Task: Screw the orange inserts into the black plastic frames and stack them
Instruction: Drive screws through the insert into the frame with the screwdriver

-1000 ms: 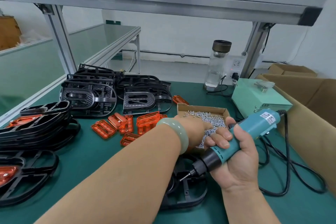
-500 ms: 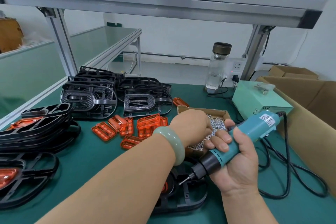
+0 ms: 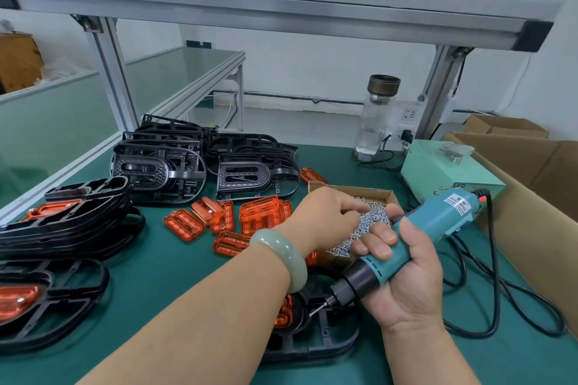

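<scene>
My right hand [image 3: 403, 278] grips a teal electric screwdriver [image 3: 416, 237], its bit pointing down-left over a black frame [image 3: 316, 341] that lies under my arms with an orange insert [image 3: 284, 312] in it. My left hand [image 3: 325, 216] reaches into a small cardboard box of silver screws [image 3: 372, 219], fingers curled down among them; whether it holds any is hidden. Several loose orange inserts [image 3: 250, 216] lie on the green mat. Finished black frames with orange inserts are stacked at the left [image 3: 62, 222].
Bare black frames [image 3: 187, 162] are piled at the back. A mint power unit [image 3: 444, 172] and a glass bottle [image 3: 377, 116] stand at the back right. The screwdriver's black cable [image 3: 500, 291] loops on the mat beside a large cardboard box [image 3: 538, 203].
My left hand has pushed farther into the screw box. The right hand with the screwdriver has stayed about where it was.
</scene>
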`<control>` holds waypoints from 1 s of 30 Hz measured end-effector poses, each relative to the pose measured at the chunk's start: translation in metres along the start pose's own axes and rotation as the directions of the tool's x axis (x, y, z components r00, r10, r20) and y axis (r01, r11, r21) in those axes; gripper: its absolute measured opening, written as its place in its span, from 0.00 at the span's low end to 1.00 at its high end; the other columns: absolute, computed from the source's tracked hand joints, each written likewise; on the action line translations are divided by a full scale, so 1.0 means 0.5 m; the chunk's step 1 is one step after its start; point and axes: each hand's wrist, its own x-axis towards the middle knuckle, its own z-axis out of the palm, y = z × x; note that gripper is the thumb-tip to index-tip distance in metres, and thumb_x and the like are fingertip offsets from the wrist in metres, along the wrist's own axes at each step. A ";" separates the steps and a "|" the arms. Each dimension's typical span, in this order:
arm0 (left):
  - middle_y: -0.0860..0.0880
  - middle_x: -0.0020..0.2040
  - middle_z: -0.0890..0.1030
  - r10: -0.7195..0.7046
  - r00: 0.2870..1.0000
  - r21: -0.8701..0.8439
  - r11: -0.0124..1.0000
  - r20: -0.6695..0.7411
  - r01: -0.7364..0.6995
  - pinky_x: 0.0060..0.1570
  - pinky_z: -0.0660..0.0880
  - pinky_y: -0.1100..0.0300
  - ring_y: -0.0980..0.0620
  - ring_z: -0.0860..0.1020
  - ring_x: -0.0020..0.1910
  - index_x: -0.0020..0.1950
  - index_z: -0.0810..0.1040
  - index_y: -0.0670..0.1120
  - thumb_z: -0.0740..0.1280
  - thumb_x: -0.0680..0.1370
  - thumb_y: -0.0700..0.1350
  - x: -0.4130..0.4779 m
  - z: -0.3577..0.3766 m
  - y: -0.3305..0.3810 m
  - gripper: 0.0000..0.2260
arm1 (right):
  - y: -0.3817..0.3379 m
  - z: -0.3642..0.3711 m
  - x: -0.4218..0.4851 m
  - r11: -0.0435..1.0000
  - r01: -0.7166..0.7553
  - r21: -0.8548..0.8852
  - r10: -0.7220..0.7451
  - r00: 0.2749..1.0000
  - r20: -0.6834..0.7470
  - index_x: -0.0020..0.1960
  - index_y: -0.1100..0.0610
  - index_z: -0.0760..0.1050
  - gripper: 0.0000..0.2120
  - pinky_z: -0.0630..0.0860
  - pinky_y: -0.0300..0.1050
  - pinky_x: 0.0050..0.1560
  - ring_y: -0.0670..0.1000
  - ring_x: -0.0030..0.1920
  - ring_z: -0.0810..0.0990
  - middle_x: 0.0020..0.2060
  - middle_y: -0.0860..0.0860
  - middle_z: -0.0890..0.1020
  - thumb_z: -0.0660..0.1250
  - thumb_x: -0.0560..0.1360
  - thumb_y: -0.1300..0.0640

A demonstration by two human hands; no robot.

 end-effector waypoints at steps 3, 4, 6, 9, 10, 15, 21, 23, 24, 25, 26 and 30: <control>0.51 0.47 0.84 0.020 0.999 -0.093 0.995 -0.040 -0.024 0.34 0.69 0.76 0.65 0.75 0.33 0.53 0.84 0.49 0.63 0.76 0.43 -0.004 -0.001 0.016 0.11 | 0.003 0.000 -0.001 1.000 0.003 -0.015 -0.003 1.000 -0.003 0.47 0.54 0.72 0.06 0.73 0.37 0.29 0.43 0.22 0.68 0.26 0.46 0.69 0.62 0.70 0.56; 0.51 0.47 0.84 -0.001 0.998 -0.173 0.985 -0.062 -0.010 0.37 0.73 0.69 0.62 0.75 0.34 0.50 0.84 0.49 0.63 0.76 0.43 -0.006 -0.002 0.020 0.10 | 0.003 -0.001 -0.001 1.000 0.002 -0.019 -0.002 1.000 -0.004 0.47 0.54 0.72 0.06 0.73 0.37 0.28 0.43 0.22 0.68 0.27 0.46 0.69 0.62 0.70 0.56; 0.48 0.44 0.84 -0.098 0.991 -0.382 0.922 -0.086 0.058 0.35 0.75 0.61 0.55 0.75 0.34 0.45 0.83 0.50 0.62 0.76 0.40 -0.017 -0.013 0.027 0.11 | 0.003 -0.002 -0.001 1.000 -0.004 -0.020 0.004 1.000 -0.001 0.47 0.53 0.72 0.06 0.73 0.37 0.28 0.43 0.23 0.68 0.27 0.46 0.68 0.62 0.70 0.56; 0.50 0.37 0.83 -0.221 0.971 -0.602 0.789 -0.092 0.123 0.30 0.73 0.68 0.59 0.76 0.29 0.49 0.81 0.50 0.61 0.75 0.34 -0.045 -0.044 0.017 0.14 | 0.003 -0.001 -0.002 1.000 -0.008 -0.015 0.008 1.000 0.005 0.47 0.53 0.72 0.06 0.72 0.37 0.28 0.43 0.23 0.68 0.27 0.46 0.68 0.62 0.71 0.56; 0.49 0.36 0.83 -0.239 0.968 -0.657 0.744 -0.084 0.127 0.30 0.73 0.68 0.59 0.77 0.30 0.52 0.80 0.48 0.62 0.75 0.33 -0.058 -0.057 0.009 0.14 | 0.004 0.000 -0.002 1.000 -0.005 -0.012 0.005 1.000 0.007 0.47 0.53 0.72 0.06 0.73 0.37 0.28 0.43 0.22 0.68 0.27 0.46 0.68 0.61 0.71 0.56; 0.45 0.38 0.85 -0.365 0.917 -0.841 0.537 -0.162 0.066 0.29 0.76 0.68 0.55 0.81 0.33 0.51 0.76 0.44 0.65 0.76 0.35 -0.149 -0.109 -0.051 0.07 | 0.004 0.004 -0.006 1.000 0.020 -0.002 -0.020 1.000 0.015 0.46 0.52 0.73 0.05 0.73 0.37 0.30 0.42 0.23 0.68 0.27 0.45 0.69 0.60 0.72 0.56; 0.49 0.34 0.82 -0.516 0.800 -0.906 0.415 -0.306 -0.079 0.28 0.74 0.69 0.57 0.79 0.30 0.48 0.81 0.43 0.67 0.73 0.35 -0.248 -0.114 -0.117 0.07 | 0.010 0.011 -0.012 0.998 0.058 -0.016 -0.057 0.998 0.015 0.46 0.52 0.73 0.05 0.73 0.36 0.31 0.42 0.23 0.68 0.27 0.44 0.69 0.60 0.71 0.56; 0.48 0.34 0.82 -0.527 0.791 -0.904 0.422 -0.311 -0.074 0.27 0.74 0.69 0.56 0.79 0.30 0.46 0.82 0.43 0.68 0.69 0.35 -0.274 -0.106 -0.127 0.08 | 0.012 0.013 -0.015 0.996 0.085 -0.026 -0.084 0.996 0.012 0.46 0.51 0.73 0.05 0.73 0.35 0.32 0.42 0.24 0.68 0.27 0.44 0.69 0.61 0.71 0.56; 0.47 0.34 0.82 -0.524 0.793 -0.900 0.432 -0.310 -0.066 0.28 0.75 0.68 0.56 0.79 0.30 0.46 0.82 0.43 0.69 0.66 0.36 -0.282 -0.102 -0.129 0.09 | 0.012 0.016 -0.017 0.994 0.101 -0.031 -0.101 0.995 0.007 0.46 0.51 0.73 0.05 0.73 0.35 0.32 0.42 0.24 0.68 0.27 0.44 0.69 0.61 0.71 0.56; 0.47 0.34 0.82 -0.518 0.797 -0.894 0.444 -0.310 -0.059 0.28 0.75 0.68 0.55 0.79 0.31 0.45 0.83 0.44 0.70 0.65 0.38 -0.287 -0.098 -0.129 0.10 | 0.013 0.019 -0.020 0.992 0.120 -0.035 -0.120 0.993 0.000 0.46 0.51 0.73 0.05 0.73 0.36 0.32 0.42 0.24 0.68 0.28 0.44 0.69 0.61 0.71 0.56; 0.47 0.34 0.82 -0.511 0.802 -0.890 0.454 -0.310 -0.055 0.29 0.75 0.68 0.55 0.80 0.31 0.44 0.84 0.44 0.70 0.64 0.38 -0.288 -0.095 -0.129 0.10 | 0.013 0.024 -0.022 0.990 0.139 -0.039 -0.139 0.990 -0.008 0.46 0.50 0.73 0.05 0.73 0.35 0.33 0.42 0.24 0.68 0.28 0.44 0.70 0.61 0.71 0.56; 0.46 0.33 0.81 -0.457 0.848 -0.899 0.434 -0.269 -0.051 0.28 0.75 0.68 0.55 0.79 0.30 0.38 0.85 0.45 0.70 0.64 0.40 -0.283 -0.085 -0.113 0.06 | 0.017 0.047 -0.031 0.976 0.212 -0.049 -0.215 0.974 -0.071 0.46 0.50 0.71 0.05 0.72 0.37 0.34 0.42 0.25 0.69 0.28 0.43 0.70 0.59 0.78 0.57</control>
